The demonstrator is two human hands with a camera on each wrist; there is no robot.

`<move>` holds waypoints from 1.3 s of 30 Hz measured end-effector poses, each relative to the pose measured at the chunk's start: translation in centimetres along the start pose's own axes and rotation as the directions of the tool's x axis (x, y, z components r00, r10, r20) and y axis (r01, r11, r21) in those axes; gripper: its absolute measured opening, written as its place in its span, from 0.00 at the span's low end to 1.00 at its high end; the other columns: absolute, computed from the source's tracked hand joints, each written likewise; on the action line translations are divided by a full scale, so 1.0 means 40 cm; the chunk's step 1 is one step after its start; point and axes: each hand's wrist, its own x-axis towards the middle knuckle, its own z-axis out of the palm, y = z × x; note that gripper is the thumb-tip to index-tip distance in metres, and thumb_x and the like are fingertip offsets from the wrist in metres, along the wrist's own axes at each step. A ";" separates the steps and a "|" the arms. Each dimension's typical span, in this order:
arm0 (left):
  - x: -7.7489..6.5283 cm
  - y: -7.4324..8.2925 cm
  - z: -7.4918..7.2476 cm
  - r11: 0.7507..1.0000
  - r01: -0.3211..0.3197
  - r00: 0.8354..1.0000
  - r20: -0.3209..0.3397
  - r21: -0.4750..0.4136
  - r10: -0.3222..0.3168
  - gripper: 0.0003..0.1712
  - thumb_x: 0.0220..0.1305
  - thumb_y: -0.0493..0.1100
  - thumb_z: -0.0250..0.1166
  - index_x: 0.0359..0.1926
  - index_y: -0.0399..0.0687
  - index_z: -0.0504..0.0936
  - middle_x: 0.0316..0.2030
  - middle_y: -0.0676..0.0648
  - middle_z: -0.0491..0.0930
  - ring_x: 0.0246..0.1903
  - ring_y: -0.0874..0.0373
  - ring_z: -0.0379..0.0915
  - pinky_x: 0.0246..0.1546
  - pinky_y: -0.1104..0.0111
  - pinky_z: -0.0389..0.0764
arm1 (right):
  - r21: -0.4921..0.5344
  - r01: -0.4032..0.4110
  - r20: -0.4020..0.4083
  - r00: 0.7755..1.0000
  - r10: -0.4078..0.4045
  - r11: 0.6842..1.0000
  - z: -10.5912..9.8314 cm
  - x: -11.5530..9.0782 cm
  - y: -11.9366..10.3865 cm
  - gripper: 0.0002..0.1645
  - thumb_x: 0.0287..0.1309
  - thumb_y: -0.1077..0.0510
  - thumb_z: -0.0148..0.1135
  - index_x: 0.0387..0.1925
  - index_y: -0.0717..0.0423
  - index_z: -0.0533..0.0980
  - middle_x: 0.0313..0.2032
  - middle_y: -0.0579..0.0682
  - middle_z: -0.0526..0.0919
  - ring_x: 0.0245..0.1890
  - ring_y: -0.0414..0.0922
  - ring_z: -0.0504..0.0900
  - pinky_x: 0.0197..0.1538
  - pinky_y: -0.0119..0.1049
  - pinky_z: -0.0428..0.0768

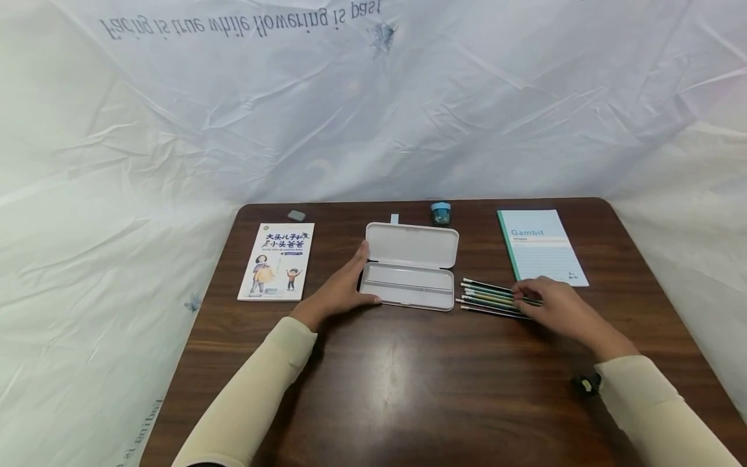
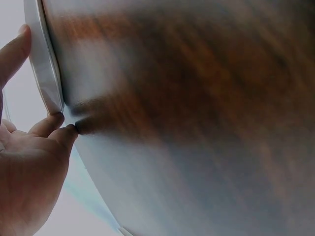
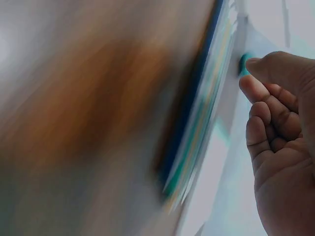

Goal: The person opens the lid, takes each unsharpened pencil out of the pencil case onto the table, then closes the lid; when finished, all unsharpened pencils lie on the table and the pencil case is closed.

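A white pencil case [image 1: 411,246] lies with its lid raised in the middle of the table, its divided tray bare. My left hand [image 1: 340,290] grips its left end, thumb at the front edge and fingers toward the back. The left wrist view shows the case's pale edge [image 2: 45,64] between thumb and fingers. Several pencils [image 1: 489,299] lie side by side to the right of the case. Over their right ends hovers my right hand [image 1: 557,308]. In the blurred right wrist view its fingers are loosely bent, with no pencil seen between them.
A picture-covered book [image 1: 277,263] lies at the left, a grey eraser [image 1: 296,215] behind it. Behind the case stands a small blue-lidded jar [image 1: 441,214]. A Gambit notebook [image 1: 543,246] lies at the back right, near the right hand. White sheeting [image 1: 373,130] hangs behind the table.
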 end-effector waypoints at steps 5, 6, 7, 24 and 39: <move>0.000 0.003 0.002 1.000 0.002 1.000 -0.004 0.011 -0.002 0.78 0.69 0.54 0.82 0.91 0.50 0.26 0.92 0.41 0.31 0.91 0.47 0.35 0.90 0.49 0.53 | 0.078 0.104 0.009 0.994 -0.105 0.992 0.026 0.107 -0.097 0.12 0.75 0.57 0.73 0.55 0.56 0.89 0.43 0.49 0.89 0.41 0.43 0.84 0.43 0.47 0.85; 0.001 0.003 0.004 1.000 0.003 1.000 -0.002 0.016 -0.003 0.78 0.69 0.54 0.82 0.91 0.51 0.26 0.92 0.41 0.31 0.91 0.47 0.35 0.90 0.49 0.54 | 0.096 0.115 0.020 0.993 -0.118 0.989 0.035 0.126 -0.112 0.12 0.76 0.56 0.73 0.55 0.56 0.89 0.43 0.49 0.89 0.41 0.42 0.83 0.43 0.44 0.84; 0.001 0.004 0.005 1.000 0.004 1.000 0.002 0.017 -0.004 0.78 0.69 0.54 0.82 0.91 0.51 0.26 0.92 0.41 0.31 0.91 0.47 0.35 0.90 0.49 0.54 | 0.109 0.130 0.030 0.991 -0.134 0.985 0.044 0.145 -0.126 0.12 0.77 0.56 0.72 0.55 0.55 0.89 0.43 0.48 0.88 0.40 0.41 0.82 0.42 0.43 0.83; -0.001 0.009 0.004 1.000 -0.004 1.000 0.003 0.007 0.004 0.78 0.68 0.54 0.82 0.91 0.51 0.27 0.92 0.41 0.32 0.91 0.47 0.36 0.89 0.48 0.55 | 0.056 0.269 0.152 0.950 -0.275 0.962 0.095 0.259 -0.195 0.12 0.75 0.61 0.73 0.55 0.59 0.89 0.45 0.49 0.91 0.48 0.45 0.87 0.50 0.45 0.89; -0.001 0.008 -0.003 1.000 0.015 1.000 0.002 0.014 -0.015 0.78 0.68 0.54 0.83 0.92 0.52 0.27 0.93 0.42 0.32 0.91 0.48 0.38 0.89 0.49 0.56 | 0.038 0.279 0.178 0.943 -0.281 0.960 0.097 0.278 -0.209 0.11 0.76 0.60 0.72 0.55 0.58 0.89 0.44 0.49 0.90 0.44 0.43 0.85 0.47 0.42 0.88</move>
